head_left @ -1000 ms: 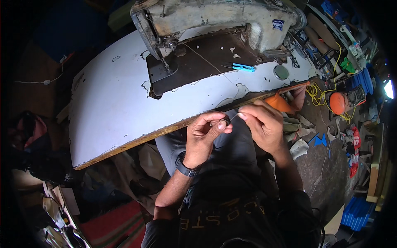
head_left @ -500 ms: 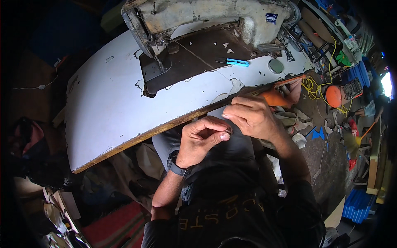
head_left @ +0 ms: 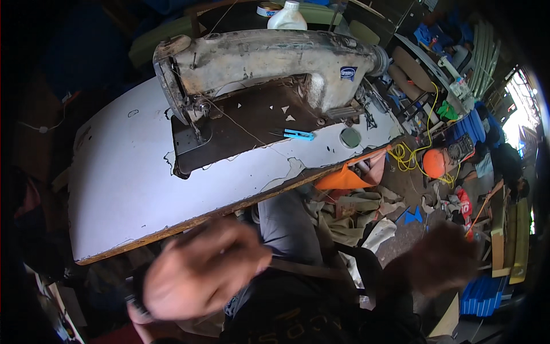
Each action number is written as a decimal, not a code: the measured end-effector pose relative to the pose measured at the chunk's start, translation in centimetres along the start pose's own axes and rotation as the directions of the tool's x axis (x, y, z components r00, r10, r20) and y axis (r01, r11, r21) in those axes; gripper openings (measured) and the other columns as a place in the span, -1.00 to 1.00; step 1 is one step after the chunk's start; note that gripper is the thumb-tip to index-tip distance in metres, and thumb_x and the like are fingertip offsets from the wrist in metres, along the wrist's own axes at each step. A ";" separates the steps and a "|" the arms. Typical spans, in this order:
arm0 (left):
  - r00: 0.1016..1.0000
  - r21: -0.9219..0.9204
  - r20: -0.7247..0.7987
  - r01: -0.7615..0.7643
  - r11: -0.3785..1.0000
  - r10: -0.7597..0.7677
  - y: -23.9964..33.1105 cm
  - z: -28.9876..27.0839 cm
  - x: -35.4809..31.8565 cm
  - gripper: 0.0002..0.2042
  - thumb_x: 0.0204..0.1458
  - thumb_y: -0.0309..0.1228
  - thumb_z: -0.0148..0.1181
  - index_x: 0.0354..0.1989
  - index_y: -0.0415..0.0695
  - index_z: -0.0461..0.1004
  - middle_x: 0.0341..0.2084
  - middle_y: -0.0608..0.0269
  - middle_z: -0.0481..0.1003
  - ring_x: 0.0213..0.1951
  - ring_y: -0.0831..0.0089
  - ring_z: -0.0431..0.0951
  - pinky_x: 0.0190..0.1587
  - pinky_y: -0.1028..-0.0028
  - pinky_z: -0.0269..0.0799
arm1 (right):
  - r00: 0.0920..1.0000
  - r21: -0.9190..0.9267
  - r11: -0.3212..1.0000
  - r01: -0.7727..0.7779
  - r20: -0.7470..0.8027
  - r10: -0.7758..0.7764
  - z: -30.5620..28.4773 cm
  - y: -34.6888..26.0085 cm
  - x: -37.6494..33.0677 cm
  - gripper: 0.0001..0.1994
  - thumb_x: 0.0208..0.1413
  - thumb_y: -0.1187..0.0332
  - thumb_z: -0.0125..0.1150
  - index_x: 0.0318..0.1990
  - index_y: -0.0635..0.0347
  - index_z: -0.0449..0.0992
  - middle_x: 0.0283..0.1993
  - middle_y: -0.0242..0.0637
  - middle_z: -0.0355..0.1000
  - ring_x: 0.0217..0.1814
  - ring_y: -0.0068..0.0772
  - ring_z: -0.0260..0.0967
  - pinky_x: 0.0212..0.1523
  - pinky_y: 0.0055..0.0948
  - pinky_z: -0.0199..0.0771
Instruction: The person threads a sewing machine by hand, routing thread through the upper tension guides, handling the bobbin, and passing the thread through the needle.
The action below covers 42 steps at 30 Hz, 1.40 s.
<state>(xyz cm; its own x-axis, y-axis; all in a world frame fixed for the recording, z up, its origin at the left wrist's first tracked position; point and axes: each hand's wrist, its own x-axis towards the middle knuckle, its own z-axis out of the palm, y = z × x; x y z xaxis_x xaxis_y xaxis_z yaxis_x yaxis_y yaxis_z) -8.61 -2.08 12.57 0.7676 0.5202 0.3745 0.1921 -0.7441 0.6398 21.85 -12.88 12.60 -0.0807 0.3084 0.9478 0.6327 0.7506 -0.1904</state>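
**Sewing machine [head_left: 258, 63] on white table [head_left: 132, 189], seen from the head camera**

Listed from left to right, as I view it remotely:

White table: chipped along its edges, its wooden front edge running slantwise above both hands.

Left hand [head_left: 203, 272]: below that edge, back of the hand toward me, fingers bent. Motion blurs it — I cannot tell how far the fingers are parted or whether they hold anything. A dark band [head_left: 134, 298] circles the wrist.

Sewing machine: worn, off-white, standing upright on the table, its needle end at left over a dark bed plate [head_left: 246, 123]. A thread [head_left: 238, 123] runs from the needle end across the plate toward the front.

Round tin [head_left: 268, 9] and white bottle [head_left: 288, 17]: both behind the machine, side by side.

Blue-handled cutter [head_left: 299, 135]: lying at the front of the plate, white scraps [head_left: 286, 109] nearby.

Brown strip [head_left: 312, 269]: between the two hands; its kind I cannot make out.

Green-grey disc [head_left: 350, 137]: flat on the tabletop, right of the cutter.

Orange cloth [head_left: 344, 179]: hanging just under the front edge.

Yellow cable [head_left: 404, 163]: coiled beyond the table's right end.

Right hand [head_left: 447, 255]: well apart from the left, dark and smeared by motion — finger opening and any hold I cannot tell.
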 end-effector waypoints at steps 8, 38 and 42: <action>0.957 -0.116 0.069 -0.273 0.955 0.282 7.1 -7.6 -2.2 -0.73 -0.30 -0.59 0.45 -0.36 -0.08 0.58 -0.26 0.31 0.43 -0.32 0.42 0.49 -0.42 0.55 0.51 | 0.928 0.288 0.942 0.173 -0.367 -0.058 -4.8 -2.0 1.6 -0.84 0.09 0.17 0.40 -0.31 0.01 0.65 -0.48 -0.62 0.31 -0.53 -0.73 0.23 -0.47 -0.64 0.22; 0.688 0.077 -0.401 0.684 0.726 -0.605 -18.2 -8.0 -12.5 -0.72 0.19 -0.44 0.13 -0.01 -0.38 0.49 -0.47 0.27 0.50 -0.51 0.59 0.39 -0.44 0.54 0.29 | 0.454 -0.480 0.608 0.633 0.866 0.211 16.5 23.6 -4.0 -0.97 -0.14 0.34 0.31 -0.55 -0.01 0.63 -0.49 -0.42 0.58 -0.33 -0.39 0.59 -0.42 -0.35 0.55; 0.602 0.027 -0.460 0.744 0.668 -0.653 -19.0 -7.9 -13.3 -0.69 0.21 -0.45 0.11 0.06 -0.37 0.44 -0.39 0.25 0.51 -0.51 0.60 0.38 -0.45 0.55 0.28 | 0.401 -0.446 0.608 0.657 0.889 0.219 16.7 23.1 -3.5 -0.95 -0.09 0.33 0.30 -0.47 0.01 0.66 -0.42 -0.41 0.60 -0.27 -0.37 0.60 -0.38 -0.31 0.57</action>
<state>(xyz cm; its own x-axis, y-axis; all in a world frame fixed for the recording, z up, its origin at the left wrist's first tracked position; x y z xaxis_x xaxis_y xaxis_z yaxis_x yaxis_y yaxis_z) -27.29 8.45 0.74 0.0556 0.9916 0.1167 0.7159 -0.1211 0.6877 23.88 13.17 0.65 -0.5790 0.8077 0.1113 0.6749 0.3982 0.6212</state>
